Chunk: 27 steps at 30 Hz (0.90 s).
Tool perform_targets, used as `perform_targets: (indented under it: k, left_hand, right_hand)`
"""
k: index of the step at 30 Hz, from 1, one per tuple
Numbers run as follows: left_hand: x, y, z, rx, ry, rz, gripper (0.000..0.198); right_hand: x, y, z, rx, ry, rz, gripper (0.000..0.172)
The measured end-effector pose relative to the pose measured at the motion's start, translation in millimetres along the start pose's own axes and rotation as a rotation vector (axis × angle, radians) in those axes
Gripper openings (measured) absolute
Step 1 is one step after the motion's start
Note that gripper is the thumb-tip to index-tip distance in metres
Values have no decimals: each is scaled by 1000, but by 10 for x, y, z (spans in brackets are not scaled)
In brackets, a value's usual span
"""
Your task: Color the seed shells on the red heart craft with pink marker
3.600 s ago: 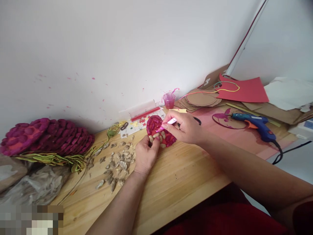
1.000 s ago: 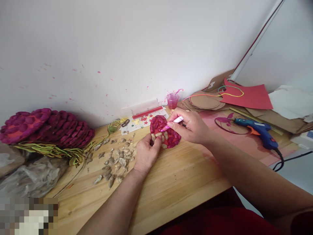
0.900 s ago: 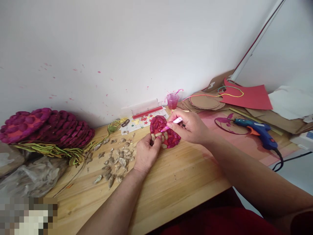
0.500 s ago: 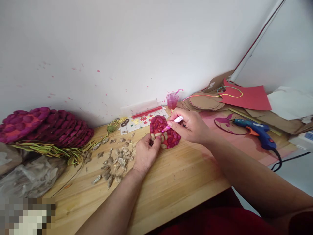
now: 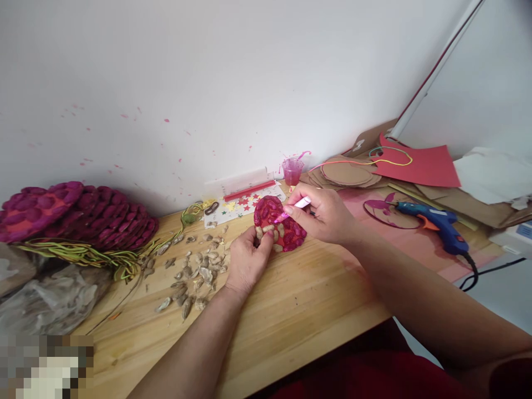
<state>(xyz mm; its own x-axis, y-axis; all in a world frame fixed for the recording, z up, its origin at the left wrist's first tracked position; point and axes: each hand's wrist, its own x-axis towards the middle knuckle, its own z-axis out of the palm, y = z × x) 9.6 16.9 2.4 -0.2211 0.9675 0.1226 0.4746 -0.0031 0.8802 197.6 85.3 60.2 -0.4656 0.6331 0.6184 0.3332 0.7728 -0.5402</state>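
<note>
A round disc covered with shells (image 5: 279,224), most painted magenta and a few near my fingers still tan, lies on the wooden table (image 5: 299,310). My left hand (image 5: 247,260) pinches its near edge, fingers closed on it. My right hand (image 5: 321,215) grips a thin white-handled brush (image 5: 296,206) whose pink tip touches the disc's middle.
Loose tan shells (image 5: 196,272) lie left of the disc. A stack of painted discs (image 5: 78,216) with green strings sits far left. A pink paint cup (image 5: 292,169) and star sheet (image 5: 241,203) stand by the wall. A blue glue gun (image 5: 432,216), cardboard circles and red paper lie at right.
The brush tip has made small strokes over the disc's middle. Both hands stay in nearly the same place; the view has shifted slightly.
</note>
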Motion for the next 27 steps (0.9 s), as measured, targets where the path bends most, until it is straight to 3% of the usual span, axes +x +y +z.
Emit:
perform_targets:
  k: [5, 16, 27]
  left_hand:
    - [2, 6, -1, 3, -3, -12, 35]
    - [-11, 38, -6, -1, -2, -4, 36]
    - [-13, 11, -5, 33, -14, 6, 36]
  right_hand:
    - [1, 6, -11, 25, -1, 41, 12]
    - [-7, -30, 35, -9, -107, -90, 7]
    - [-8, -32, 40, -30, -94, -125, 6]
